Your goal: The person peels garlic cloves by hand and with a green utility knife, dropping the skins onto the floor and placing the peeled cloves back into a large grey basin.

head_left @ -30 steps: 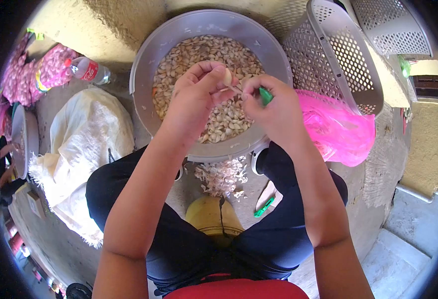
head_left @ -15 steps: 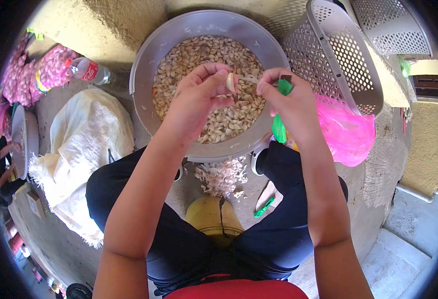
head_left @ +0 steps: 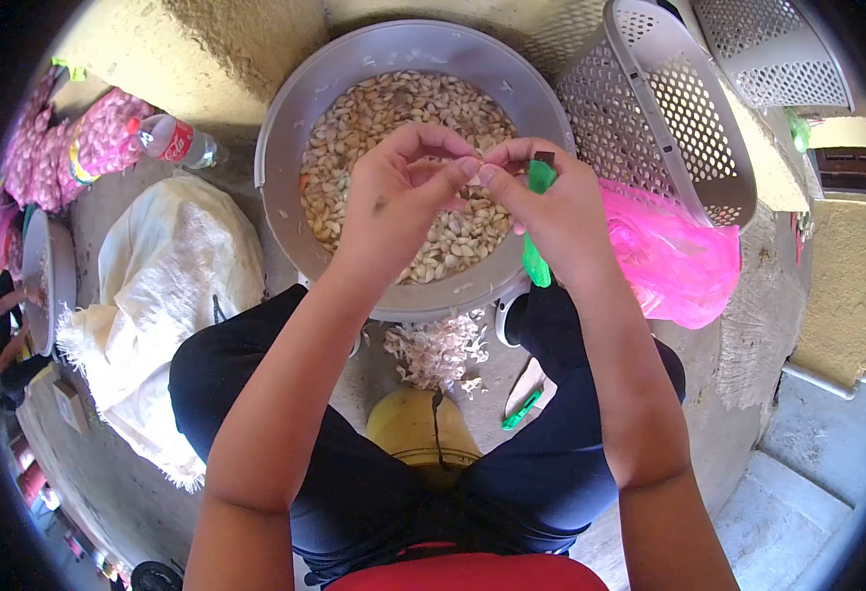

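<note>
Above a big grey tub of garlic cloves in liquid, my two hands meet at the fingertips. My left hand is closed in a pinch, and what lies in it is mostly hidden by the fingers. My right hand pinches at the same spot and also holds a green-handled tool against its palm, the handle hanging down below the fingers. The small piece between the fingertips is too covered to make out.
Peelings lie before the tub, near a green cutter and a yellow container. White sack, bottle and pink net bags are left; perforated basket and pink bag right. Another person's hand shows far left.
My hands have come together, the right one moving left with the green-handled tool. The pale clove seen in my left fingers earlier is now hidden.
</note>
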`<action>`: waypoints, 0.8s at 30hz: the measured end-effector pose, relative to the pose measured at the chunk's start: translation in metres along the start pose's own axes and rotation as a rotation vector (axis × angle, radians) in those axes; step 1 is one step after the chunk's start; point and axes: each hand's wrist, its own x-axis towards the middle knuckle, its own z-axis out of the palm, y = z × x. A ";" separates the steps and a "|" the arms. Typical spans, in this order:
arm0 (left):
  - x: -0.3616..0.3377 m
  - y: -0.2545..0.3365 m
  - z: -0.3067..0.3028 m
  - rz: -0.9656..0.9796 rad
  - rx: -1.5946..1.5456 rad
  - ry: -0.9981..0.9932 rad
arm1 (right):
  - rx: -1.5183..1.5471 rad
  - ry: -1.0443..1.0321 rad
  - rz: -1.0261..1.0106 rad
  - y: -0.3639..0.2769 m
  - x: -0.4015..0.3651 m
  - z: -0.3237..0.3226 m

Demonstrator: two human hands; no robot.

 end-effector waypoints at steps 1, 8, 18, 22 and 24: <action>0.000 0.001 0.000 -0.001 -0.021 0.001 | -0.013 0.011 -0.027 0.000 0.000 0.001; 0.001 0.003 -0.004 -0.088 -0.147 0.037 | 0.027 0.045 -0.127 0.002 -0.002 0.004; 0.002 -0.005 -0.005 -0.070 -0.245 0.047 | -0.050 -0.023 -0.128 0.004 -0.001 0.003; 0.002 -0.006 -0.004 -0.045 -0.254 0.077 | 0.042 -0.016 -0.024 -0.002 -0.001 0.003; 0.002 -0.003 -0.005 -0.057 -0.257 0.063 | 0.077 -0.006 -0.012 -0.004 -0.001 0.003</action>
